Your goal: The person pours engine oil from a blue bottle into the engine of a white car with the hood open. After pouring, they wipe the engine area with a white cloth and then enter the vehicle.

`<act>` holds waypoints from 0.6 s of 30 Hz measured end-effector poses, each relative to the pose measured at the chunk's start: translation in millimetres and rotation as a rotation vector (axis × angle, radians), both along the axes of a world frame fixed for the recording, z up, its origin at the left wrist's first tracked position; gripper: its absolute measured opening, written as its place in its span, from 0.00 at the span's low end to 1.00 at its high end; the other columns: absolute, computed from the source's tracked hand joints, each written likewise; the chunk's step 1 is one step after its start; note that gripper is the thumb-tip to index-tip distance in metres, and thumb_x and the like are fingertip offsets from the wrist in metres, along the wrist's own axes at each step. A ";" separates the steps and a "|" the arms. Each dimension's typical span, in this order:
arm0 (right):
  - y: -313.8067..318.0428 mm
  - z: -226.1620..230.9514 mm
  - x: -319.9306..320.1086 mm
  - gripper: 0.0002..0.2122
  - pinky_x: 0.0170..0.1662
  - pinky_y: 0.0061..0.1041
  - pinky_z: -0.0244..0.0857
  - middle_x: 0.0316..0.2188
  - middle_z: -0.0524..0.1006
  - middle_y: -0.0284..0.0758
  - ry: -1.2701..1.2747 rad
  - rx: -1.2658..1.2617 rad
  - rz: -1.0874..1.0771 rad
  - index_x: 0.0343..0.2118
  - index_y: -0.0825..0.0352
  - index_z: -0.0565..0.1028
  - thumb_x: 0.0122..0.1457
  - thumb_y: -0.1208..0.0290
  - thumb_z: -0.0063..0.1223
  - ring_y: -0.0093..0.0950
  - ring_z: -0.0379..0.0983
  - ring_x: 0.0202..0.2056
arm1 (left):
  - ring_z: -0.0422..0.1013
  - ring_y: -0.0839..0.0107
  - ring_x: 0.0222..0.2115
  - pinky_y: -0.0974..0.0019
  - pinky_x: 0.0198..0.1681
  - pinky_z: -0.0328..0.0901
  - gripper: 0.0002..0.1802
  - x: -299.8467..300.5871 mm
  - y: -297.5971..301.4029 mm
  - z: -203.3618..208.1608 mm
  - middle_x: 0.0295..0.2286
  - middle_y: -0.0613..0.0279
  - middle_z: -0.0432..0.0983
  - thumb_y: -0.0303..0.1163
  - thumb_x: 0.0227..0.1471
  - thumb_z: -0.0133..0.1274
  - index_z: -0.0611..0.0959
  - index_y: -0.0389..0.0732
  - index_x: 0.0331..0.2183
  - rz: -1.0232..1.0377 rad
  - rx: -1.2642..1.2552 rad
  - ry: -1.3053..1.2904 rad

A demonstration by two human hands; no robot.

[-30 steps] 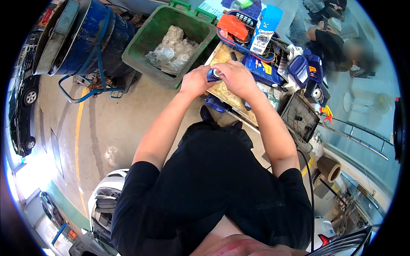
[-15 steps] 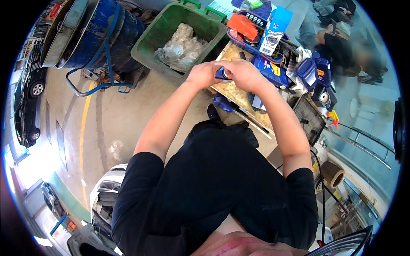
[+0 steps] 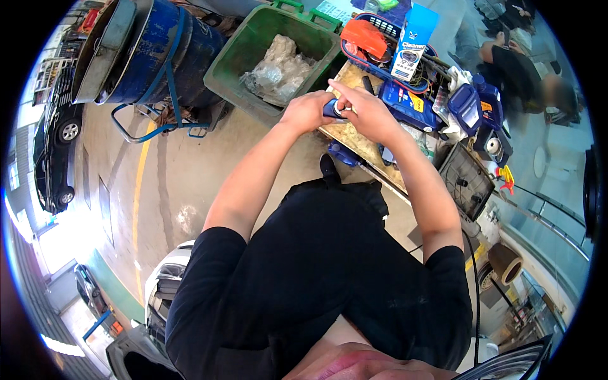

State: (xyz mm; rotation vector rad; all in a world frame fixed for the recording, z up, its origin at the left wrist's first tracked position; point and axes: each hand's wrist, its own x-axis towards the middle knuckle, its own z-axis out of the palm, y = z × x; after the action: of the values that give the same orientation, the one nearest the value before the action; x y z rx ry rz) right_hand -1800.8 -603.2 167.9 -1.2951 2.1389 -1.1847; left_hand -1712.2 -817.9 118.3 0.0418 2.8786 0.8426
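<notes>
Blue container (image 3: 330,109) between the hands (image 3: 306,113), both arms (image 3: 254,174) stretched forward.

Worn, stained yellowish table (image 3: 366,144) noted — a blue basket (image 3: 384,25) is set toward the far side, a blue jug (image 3: 405,101) is laid nearer, a dark stick (image 3: 367,85) is placed beside the jug.

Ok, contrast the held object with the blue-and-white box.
The held object is dark blue; the box is bright blue and white. The held object looks smaller than the box. The held object is between the left hand and right hand; no hand holds the box. Both show blue.
</notes>
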 end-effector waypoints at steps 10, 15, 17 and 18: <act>1.3 -1.9 -3.7 0.31 0.51 0.42 0.68 0.38 0.77 0.40 0.114 0.111 0.095 0.71 0.62 0.68 0.64 0.82 0.54 0.43 0.74 0.44 | 0.77 0.51 0.53 0.50 0.56 0.72 0.30 -0.8 0.8 5.0 0.49 0.57 0.83 0.42 0.48 0.73 0.82 0.47 0.52 0.001 0.017 -0.004; 9.9 -26.1 2.9 0.29 0.51 0.42 0.68 0.38 0.76 0.41 -0.020 -0.054 0.024 0.70 0.63 0.69 0.64 0.83 0.53 0.45 0.73 0.44 | 0.77 0.50 0.53 0.50 0.55 0.73 0.28 -0.7 3.3 5.9 0.49 0.57 0.82 0.43 0.49 0.73 0.82 0.47 0.50 0.005 -0.012 -0.019; 11.0 -29.4 6.0 0.34 0.56 0.39 0.70 0.46 0.77 0.40 -0.147 -0.121 -0.081 0.72 0.62 0.66 0.62 0.82 0.60 0.40 0.75 0.49 | 0.77 0.50 0.53 0.49 0.54 0.72 0.27 0.7 1.9 3.3 0.50 0.57 0.81 0.43 0.49 0.73 0.82 0.48 0.49 0.015 0.006 -0.043; 14.5 -32.5 10.0 0.36 0.58 0.37 0.70 0.49 0.77 0.40 -0.196 -0.160 -0.171 0.73 0.62 0.65 0.60 0.81 0.63 0.39 0.75 0.51 | 0.77 0.50 0.53 0.49 0.55 0.72 0.28 0.0 6.8 5.8 0.50 0.56 0.81 0.43 0.50 0.72 0.81 0.47 0.50 0.052 0.005 -0.056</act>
State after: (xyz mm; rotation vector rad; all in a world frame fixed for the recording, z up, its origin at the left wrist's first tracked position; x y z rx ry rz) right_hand -1790.8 -588.7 135.4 -1.0242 2.0793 -1.5126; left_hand -1712.1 -811.2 124.1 -0.0560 2.8370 0.8459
